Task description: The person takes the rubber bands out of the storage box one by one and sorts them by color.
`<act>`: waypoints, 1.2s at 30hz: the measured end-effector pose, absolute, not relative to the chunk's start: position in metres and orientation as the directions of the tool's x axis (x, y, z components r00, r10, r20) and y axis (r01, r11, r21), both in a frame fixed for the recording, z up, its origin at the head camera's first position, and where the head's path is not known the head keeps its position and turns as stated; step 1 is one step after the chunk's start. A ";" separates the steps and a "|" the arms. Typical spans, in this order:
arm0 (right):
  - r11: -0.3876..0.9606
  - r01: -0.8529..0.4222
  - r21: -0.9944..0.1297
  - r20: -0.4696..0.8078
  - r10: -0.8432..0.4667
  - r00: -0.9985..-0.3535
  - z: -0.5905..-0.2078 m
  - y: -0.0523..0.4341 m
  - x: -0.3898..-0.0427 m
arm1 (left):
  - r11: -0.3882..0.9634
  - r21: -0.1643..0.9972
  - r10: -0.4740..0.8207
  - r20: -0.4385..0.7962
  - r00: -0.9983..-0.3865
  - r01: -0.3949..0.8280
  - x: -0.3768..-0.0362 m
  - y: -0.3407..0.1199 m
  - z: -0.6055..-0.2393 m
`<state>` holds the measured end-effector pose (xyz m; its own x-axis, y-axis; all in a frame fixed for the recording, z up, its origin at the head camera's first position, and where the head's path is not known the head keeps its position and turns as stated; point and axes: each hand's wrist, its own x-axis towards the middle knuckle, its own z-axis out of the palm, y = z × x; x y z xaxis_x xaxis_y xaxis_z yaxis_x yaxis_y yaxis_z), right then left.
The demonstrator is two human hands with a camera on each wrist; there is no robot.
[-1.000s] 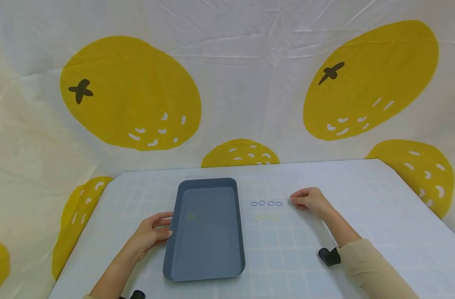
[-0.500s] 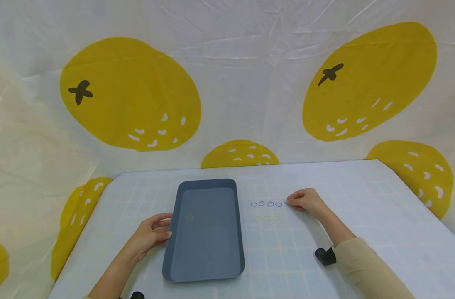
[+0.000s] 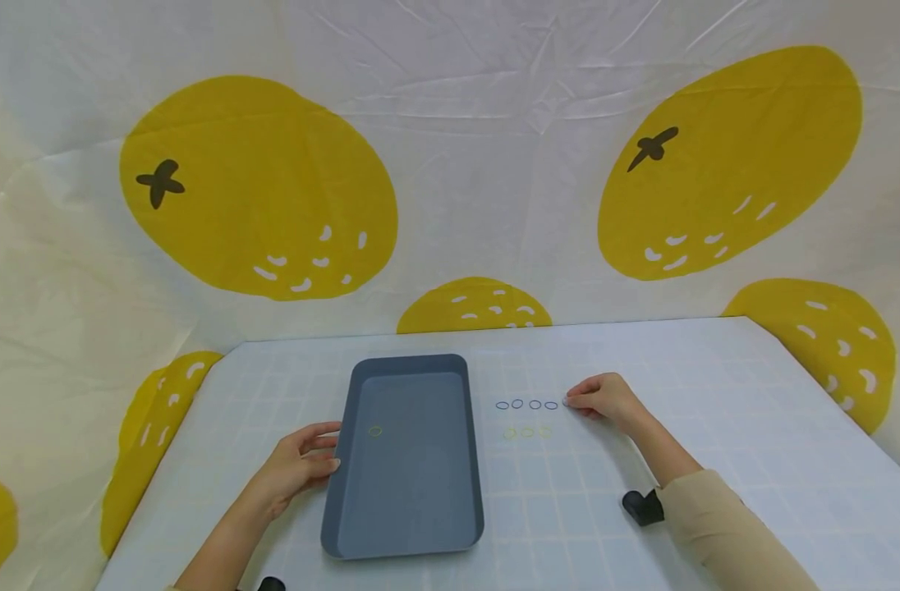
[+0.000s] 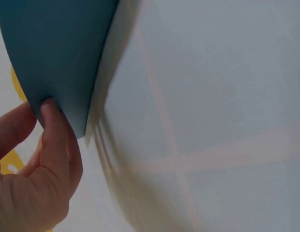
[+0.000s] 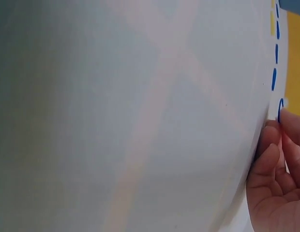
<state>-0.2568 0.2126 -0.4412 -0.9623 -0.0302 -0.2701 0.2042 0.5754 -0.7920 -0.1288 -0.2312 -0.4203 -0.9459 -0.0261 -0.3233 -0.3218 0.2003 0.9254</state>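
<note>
In the head view a grey-blue tray (image 3: 406, 492) lies on the table, with one thin yellow rubber band (image 3: 376, 431) inside it. My left hand (image 3: 296, 466) holds the tray's left edge, thumb at the rim and fingertips against the outer wall (image 4: 58, 48). My right hand (image 3: 605, 398) pinches a small blue rubber band (image 5: 280, 110) between thumb and fingertips, low over the table at the right end of a row of several blue rubber bands (image 3: 534, 405). Nearer than that row lie three yellow rubber bands (image 3: 527, 432), side by side.
The table bears a pale checked cloth (image 3: 553, 517). Behind it hangs a white sheet (image 3: 487, 164) with large yellow fruit prints. A black wrist strap piece (image 3: 644, 508) sits under the right sleeve (image 3: 723, 525).
My right hand has moved slightly left, bringing the pinched blue rubber band nearer the end of the blue row, then has stayed almost still. The left hand keeps its place on the tray.
</note>
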 end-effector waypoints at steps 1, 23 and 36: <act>0.577 0.202 -0.792 -0.270 -0.032 -0.962 -0.441 0.212 -0.257 | 0.200 0.925 -0.026 -0.324 -0.946 -0.322 -0.129 -0.231 -0.420; 0.609 0.195 -0.769 -0.291 -0.061 -0.955 -0.431 0.212 -0.256 | 0.207 0.924 -0.028 -0.322 -0.946 -0.321 -0.129 -0.231 -0.420; 0.615 0.191 -0.765 -0.294 -0.070 -0.953 -0.410 0.203 -0.263 | 0.198 0.931 -0.015 -0.310 -0.951 -0.307 -0.129 -0.232 -0.421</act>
